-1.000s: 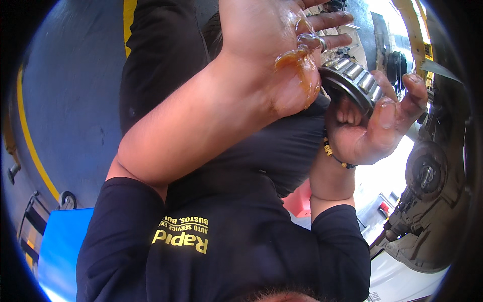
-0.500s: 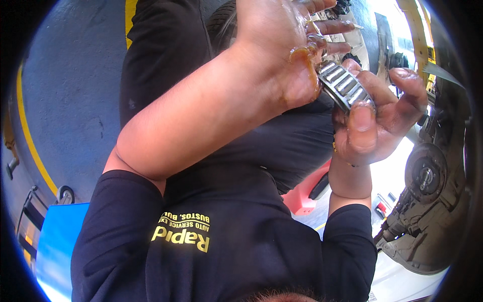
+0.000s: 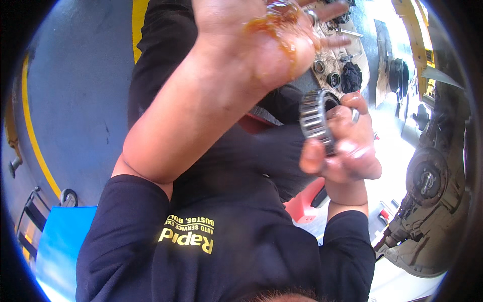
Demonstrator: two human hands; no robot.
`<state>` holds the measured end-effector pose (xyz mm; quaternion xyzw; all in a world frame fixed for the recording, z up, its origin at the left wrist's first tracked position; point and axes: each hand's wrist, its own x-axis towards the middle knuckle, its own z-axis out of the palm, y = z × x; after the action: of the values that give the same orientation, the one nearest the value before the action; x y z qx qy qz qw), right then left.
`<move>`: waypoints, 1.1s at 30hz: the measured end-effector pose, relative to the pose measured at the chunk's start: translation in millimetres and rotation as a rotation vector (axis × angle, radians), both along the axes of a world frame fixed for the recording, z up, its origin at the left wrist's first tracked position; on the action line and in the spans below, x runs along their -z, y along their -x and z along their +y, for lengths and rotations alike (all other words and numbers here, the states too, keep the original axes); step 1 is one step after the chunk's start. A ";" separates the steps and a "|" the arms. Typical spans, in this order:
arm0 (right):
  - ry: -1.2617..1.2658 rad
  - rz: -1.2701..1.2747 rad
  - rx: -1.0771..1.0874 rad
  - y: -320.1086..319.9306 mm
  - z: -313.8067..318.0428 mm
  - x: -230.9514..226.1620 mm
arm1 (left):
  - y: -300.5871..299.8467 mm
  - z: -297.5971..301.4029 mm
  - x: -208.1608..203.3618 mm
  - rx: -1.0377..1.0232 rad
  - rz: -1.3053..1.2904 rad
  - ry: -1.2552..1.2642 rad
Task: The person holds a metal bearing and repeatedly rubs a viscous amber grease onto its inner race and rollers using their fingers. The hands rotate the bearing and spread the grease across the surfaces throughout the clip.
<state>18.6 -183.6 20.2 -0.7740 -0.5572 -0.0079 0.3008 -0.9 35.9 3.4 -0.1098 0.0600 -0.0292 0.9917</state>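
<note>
Head view looks down at a person in a dark shirt whose two bare hands are raised close to the camera. Left hand point(image 3: 261, 45) is spread flat, palm up and fingers wide, holding nothing solid; a smear of amber grease point(image 3: 274, 25) sits on the palm and runs toward the fingers. Right hand point(image 3: 344, 146) is closed around a tapered roller bearing point(image 3: 316, 118), thumb pressed on the near side and fingers curled over the far rim, so the ring of steel rollers faces the greased palm. Bearing and palm are near each other but apart at this instant.

The bearing looks like solid steel, so it should feel heavy for its size and quite stiff; nothing about it will bend or crush. Its rollers sit in a cage and probably turn under a finger, and any grease on them will make the whole thing slippery. The safest hold seems to be the one shown, pinching across the two faces with the thumb at the bore, not on the rollers themselves.

Behind the hands, a cluttered worktop point(image 3: 332, 60) carries more round metal parts and a dark rag. At lower right a wheel hub point(image 3: 427, 178) is exposed. A blue floor with a yellow line point(image 3: 32, 136) lies to the left.
</note>
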 end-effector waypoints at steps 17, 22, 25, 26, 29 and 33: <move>-1.119 1.087 0.499 -0.9 62.8 18.1 | -1.1 -39.0 25.7 -0.402 -0.189 -0.036; -1.044 1.075 0.474 9.6 66.4 17.6 | 3.0 -42.7 25.2 -0.529 -0.054 -0.089; -0.957 1.011 0.535 14.4 67.6 18.0 | 4.0 -41.3 23.7 -0.567 -0.001 -0.122; -0.925 0.962 0.568 14.6 69.7 18.9 | 3.8 -41.4 23.9 -0.589 0.016 -0.138; -0.832 0.797 0.632 12.6 75.9 23.3 | 4.0 -38.7 22.0 -0.609 0.050 -0.159; -0.689 0.588 0.575 15.3 73.0 22.8 | 3.1 -41.0 21.0 -0.646 0.078 -0.191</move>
<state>3.3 -110.6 -2.6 -0.7212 -0.1802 -0.0552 0.6667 -4.0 -5.1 -17.7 -0.0308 0.0625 0.2963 0.9525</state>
